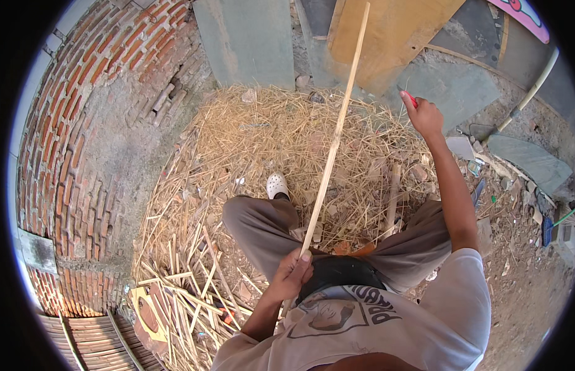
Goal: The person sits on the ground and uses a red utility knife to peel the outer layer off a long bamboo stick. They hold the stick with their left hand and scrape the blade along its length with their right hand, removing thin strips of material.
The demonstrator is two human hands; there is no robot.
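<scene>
My left hand is closed round the lower part of a long, pale bamboo strip. The strip slants up and away past my knees, with its far end near the boards at the back. A node shows about halfway along it. In my right hand, held out to the far right, is a small red-handled knife. Its short dark tip points up and left, apart from the strip. A dark pad lies across my lap, under the strip's near part.
Shavings and straw-like slivers cover the ground ahead. Several cut bamboo strips lie in a heap at the lower left. A brick wall rises on the left. Grey boards and a brown board lean at the back.
</scene>
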